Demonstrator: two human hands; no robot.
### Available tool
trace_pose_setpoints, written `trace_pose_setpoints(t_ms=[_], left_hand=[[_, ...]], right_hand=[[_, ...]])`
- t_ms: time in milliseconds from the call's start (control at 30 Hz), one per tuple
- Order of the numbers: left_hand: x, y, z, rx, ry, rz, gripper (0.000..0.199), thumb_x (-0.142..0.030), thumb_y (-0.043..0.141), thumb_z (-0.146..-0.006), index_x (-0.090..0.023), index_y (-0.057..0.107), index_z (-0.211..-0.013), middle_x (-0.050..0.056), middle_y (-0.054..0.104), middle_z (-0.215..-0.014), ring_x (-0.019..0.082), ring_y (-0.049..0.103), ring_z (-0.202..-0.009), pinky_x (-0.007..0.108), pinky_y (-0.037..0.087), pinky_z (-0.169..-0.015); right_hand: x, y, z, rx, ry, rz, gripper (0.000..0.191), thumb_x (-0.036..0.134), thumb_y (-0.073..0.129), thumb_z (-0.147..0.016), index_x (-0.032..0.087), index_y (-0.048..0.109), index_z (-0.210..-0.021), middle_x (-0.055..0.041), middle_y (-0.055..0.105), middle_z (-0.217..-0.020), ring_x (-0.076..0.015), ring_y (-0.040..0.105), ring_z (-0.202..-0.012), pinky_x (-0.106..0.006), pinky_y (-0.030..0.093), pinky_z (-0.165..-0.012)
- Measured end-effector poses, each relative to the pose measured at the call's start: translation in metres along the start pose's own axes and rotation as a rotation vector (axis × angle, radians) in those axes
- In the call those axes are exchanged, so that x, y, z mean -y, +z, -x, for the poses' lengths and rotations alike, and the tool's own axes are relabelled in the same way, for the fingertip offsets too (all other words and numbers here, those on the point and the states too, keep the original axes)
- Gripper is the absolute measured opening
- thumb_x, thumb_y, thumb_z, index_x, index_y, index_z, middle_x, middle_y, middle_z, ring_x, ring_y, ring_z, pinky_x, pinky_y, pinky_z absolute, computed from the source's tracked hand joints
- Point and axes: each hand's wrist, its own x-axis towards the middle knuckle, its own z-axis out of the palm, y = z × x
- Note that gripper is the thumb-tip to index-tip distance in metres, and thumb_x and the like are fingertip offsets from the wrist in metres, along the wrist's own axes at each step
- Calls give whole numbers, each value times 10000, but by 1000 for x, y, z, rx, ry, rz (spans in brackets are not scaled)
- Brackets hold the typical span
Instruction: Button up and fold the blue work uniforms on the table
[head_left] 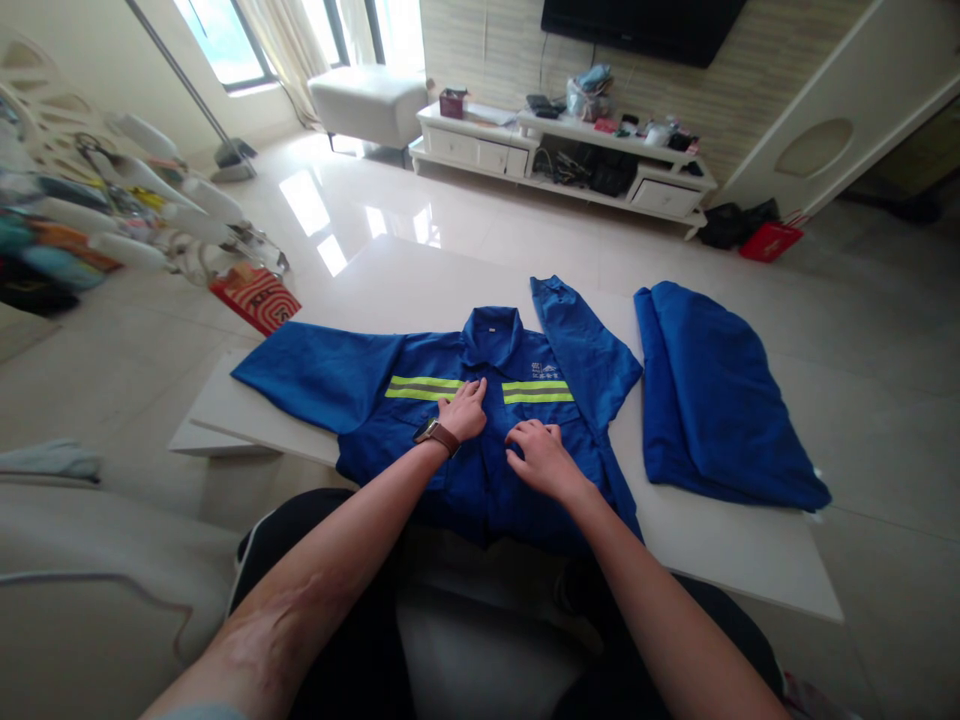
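A blue work jacket (pixel 427 355) lies front up on the white table, its collar away from me. Yellow-green and grey reflective strips cross its chest, and a small white logo (pixel 546 370) sits above the right-hand strip. One sleeve (pixel 322 370) stretches out to the left; the other sleeve (pixel 589 335) is bent, its cuff pointing away. My left hand (pixel 466 410), with a watch on the wrist, rests on the front placket below the collar, fingers stretched out. Lower and to the right, my right hand (pixel 544 455) touches the jacket front, fingers loosely bent and holding nothing visible.
A folded blue cloth item (pixel 720 400) lies on the right of the white table (pixel 735 550). Beyond the table's left edge is a red paper bag (pixel 259 295). A low TV cabinet (pixel 480 150) and a padded bench (pixel 367 100) stand by the far wall.
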Motion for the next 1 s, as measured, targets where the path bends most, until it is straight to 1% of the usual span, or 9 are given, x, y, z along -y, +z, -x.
trace_pose_setpoints(t_ms=[100, 200, 333, 467, 533, 633, 800, 900, 1000], left_hand=[[1, 1, -2, -5, 20, 8, 800, -160, 351, -886, -263, 215, -1667, 119, 289, -1718, 328, 246, -1580, 754, 283, -1167], [1, 3, -3, -34, 12, -27, 775, -184, 348, -898, -282, 239, -1659, 114, 316, -1706, 326, 268, -1569, 743, 301, -1162], [-1, 4, -3, -35, 2, -63, 767, -191, 337, -901, -270, 237, -1657, 124, 335, -1690, 339, 279, -1554, 747, 331, -1140], [-4, 3, -1, -44, -29, -80, 767, -198, 355, -899, -254, 244, -1656, 147, 348, -1672, 340, 308, -1534, 711, 356, -1138], [-5, 2, 0, -49, -45, -88, 759, -202, 364, -901, -248, 259, -1651, 156, 317, -1684, 346, 310, -1534, 699, 360, -1140], [-4, 2, -1, -42, -46, -84, 754, -199, 372, -896, -251, 280, -1643, 143, 251, -1716, 348, 278, -1553, 707, 353, -1145], [-1, 2, -4, -28, -6, -60, 757, -200, 374, -892, -265, 279, -1640, 106, 265, -1725, 322, 259, -1567, 730, 312, -1170], [-4, 1, -4, -24, -9, -48, 755, -208, 369, -902, -265, 265, -1647, 85, 229, -1742, 332, 232, -1578, 752, 292, -1174], [-8, -1, -4, -22, -24, -49, 751, -218, 367, -910, -255, 255, -1652, 83, 213, -1747, 332, 228, -1582, 747, 290, -1182]], right_hand=[[0, 0, 0, 1, 1, 2, 140, 248, 591, -956, 211, 701, -1033, -89, 705, -1139, -252, 556, -1155, -419, 346, -985], [1, 0, 1, 9, 1, 4, 134, 247, 590, -959, 209, 699, -1028, -84, 705, -1145, -250, 558, -1158, -418, 340, -983], [1, 0, 2, 17, 3, 11, 136, 251, 591, -962, 209, 697, -1037, -78, 701, -1160, -246, 553, -1172, -416, 331, -992], [1, -2, 2, 30, 3, 22, 140, 250, 590, -967, 210, 699, -1045, -76, 697, -1166, -246, 549, -1180, -417, 328, -996], [2, -2, 2, 38, 3, 32, 144, 254, 587, -972, 212, 698, -1052, -75, 694, -1168, -247, 546, -1187, -420, 329, -995], [3, -3, 2, 45, 2, 41, 146, 260, 584, -976, 212, 696, -1056, -78, 693, -1166, -251, 543, -1192, -421, 330, -995], [3, -2, 2, 53, 2, 48, 136, 254, 583, -972, 209, 694, -1037, -78, 691, -1164, -249, 544, -1186, -417, 332, -989], [3, -1, 3, 58, 1, 50, 136, 255, 578, -971, 206, 693, -1025, -82, 689, -1168, -249, 544, -1179, -414, 334, -983], [2, -1, 3, 64, 0, 52, 138, 254, 574, -969, 206, 691, -1022, -81, 686, -1170, -248, 541, -1174, -414, 334, -983]])
